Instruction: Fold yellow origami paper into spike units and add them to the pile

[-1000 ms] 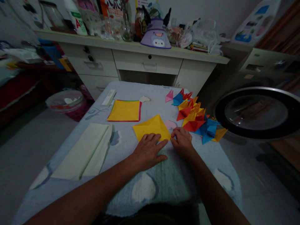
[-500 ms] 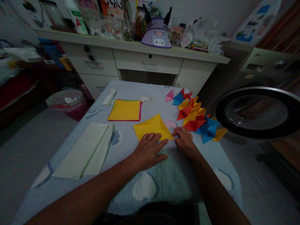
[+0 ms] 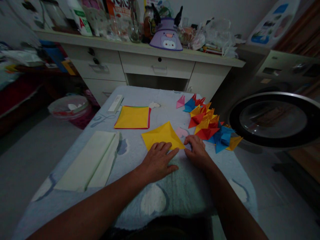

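Note:
A sheet of yellow origami paper (image 3: 162, 134) with creases lies partly folded on the cloth-covered table. My left hand (image 3: 160, 160) rests flat on its near edge, fingers stretched and thumb spread apart. At the paper's right corner is my right hand (image 3: 197, 150), its fingers curled and its thumb and index finger closed about the tip; how firmly they grip it cannot be made out. Behind and to the left sits a stack of square origami paper (image 3: 132, 117), yellow on top with red and green edges. Several folded paper cranes (image 3: 206, 121) in red, yellow, blue and pink cluster to the right.
A folded pale green cloth (image 3: 85, 160) lies at the table's left, and a slim white box (image 3: 115, 104) farther back. Beyond the table, a white cabinet (image 3: 157, 63) carries jars, bottles and a purple visor (image 3: 167, 35). A washing machine (image 3: 275, 80) stands right, a waste bin (image 3: 71, 108) left.
My right thumb and index finger have shifted very slightly at the paper's corner. My left hand and the paper stay in place; the view has moved a little.

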Motion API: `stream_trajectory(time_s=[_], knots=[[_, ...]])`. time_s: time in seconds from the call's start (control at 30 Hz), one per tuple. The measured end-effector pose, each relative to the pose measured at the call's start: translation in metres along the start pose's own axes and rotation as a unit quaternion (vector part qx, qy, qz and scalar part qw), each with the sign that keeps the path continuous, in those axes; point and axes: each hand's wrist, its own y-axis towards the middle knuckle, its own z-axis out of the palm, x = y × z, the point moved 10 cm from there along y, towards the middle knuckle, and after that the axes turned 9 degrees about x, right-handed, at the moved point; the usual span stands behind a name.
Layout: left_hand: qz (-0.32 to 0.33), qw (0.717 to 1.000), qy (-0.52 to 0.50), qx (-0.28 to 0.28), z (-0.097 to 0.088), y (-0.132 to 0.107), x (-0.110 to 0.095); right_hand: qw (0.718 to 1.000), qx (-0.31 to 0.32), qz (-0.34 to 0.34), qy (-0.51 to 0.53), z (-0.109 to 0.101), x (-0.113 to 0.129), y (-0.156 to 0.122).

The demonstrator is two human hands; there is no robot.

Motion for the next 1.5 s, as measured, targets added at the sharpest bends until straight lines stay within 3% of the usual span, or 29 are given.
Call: stream_trajectory(time_s=[0.27,0.57,1.03,1.5], knots=[[0.009,1.0,-0.007,-0.005,-0.003,-0.001,-0.003,1.0,-0.004,0.005,-0.021,0.002,0.001,0.001],[0.065,0.997,-0.031,0.004,-0.002,0.001,-0.013,0.999,0.003,0.018,-0.04,0.008,-0.005,0.006],[0.039,0.998,-0.041,0.005,0.002,0.003,-0.007,0.998,-0.017,0.04,-0.049,0.004,0.0,0.004],[0.034,0.998,-0.043,-0.008,-0.002,0.007,-0.009,1.0,0.002,0.004,-0.018,0.007,-0.007,0.003]])
